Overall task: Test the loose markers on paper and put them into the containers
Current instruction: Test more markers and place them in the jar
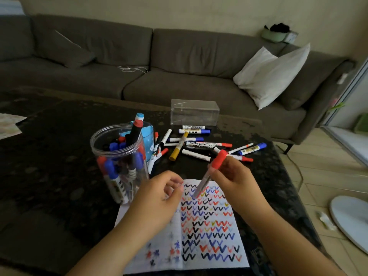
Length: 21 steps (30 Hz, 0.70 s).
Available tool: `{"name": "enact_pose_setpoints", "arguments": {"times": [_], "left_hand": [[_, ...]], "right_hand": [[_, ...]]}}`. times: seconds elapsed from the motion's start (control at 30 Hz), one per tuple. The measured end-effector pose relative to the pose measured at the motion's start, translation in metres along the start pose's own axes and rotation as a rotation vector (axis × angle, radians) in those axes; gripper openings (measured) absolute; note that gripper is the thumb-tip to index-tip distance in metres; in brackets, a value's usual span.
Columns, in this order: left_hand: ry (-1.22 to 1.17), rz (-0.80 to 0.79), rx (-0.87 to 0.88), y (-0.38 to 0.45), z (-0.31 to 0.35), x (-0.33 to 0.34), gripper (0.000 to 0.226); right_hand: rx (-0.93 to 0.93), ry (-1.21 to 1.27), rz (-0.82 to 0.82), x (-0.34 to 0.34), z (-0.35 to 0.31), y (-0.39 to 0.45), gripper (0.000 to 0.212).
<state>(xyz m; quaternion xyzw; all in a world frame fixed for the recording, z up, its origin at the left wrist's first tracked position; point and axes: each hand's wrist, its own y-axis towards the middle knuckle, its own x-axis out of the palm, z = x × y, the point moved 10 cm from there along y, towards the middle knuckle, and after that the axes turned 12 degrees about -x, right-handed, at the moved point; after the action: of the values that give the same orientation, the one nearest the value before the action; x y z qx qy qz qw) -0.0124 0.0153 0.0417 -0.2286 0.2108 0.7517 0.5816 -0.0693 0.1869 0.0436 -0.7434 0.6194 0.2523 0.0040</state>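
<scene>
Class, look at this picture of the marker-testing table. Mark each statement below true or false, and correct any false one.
1. The right hand holds a red-capped marker over the paper. True.
2. The round clear jar is empty. False: it holds many markers.
3. The rectangular clear box stands behind the loose markers. True.
4. The left hand grips a blue marker. False: it holds no marker.
5. The paper is blank. False: coloured zigzag marks cover it.
</scene>
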Motion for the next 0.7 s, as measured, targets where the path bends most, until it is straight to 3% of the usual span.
{"name": "enact_pose_setpoints", "arguments": {"times": [0.27,0.5,0.6,0.7], "left_hand": [[-0.299,-0.208,-0.196,-0.053,0.012,0.026,0.016],[-1.132,-0.69,-0.369,-0.118,0.039,0.066,0.031],[-1.232,-0.757,-0.359,-0.135,0.048,0.067,0.027],[-1.203,-0.659,-0.363,-0.138,0.047,0.063,0.02]], "right_hand": [[0.26,0.509,-0.075,0.02,-0.02,-0.096,0.026],[0.538,1.169,-0.179,0.055,-0.05,-0.169,0.034],[0.536,1.222,-0.177,0.055,-0.06,-0.181,0.036],[0.455,1.098,-0.18,0.049,-0.066,-0.183,0.03]]}}
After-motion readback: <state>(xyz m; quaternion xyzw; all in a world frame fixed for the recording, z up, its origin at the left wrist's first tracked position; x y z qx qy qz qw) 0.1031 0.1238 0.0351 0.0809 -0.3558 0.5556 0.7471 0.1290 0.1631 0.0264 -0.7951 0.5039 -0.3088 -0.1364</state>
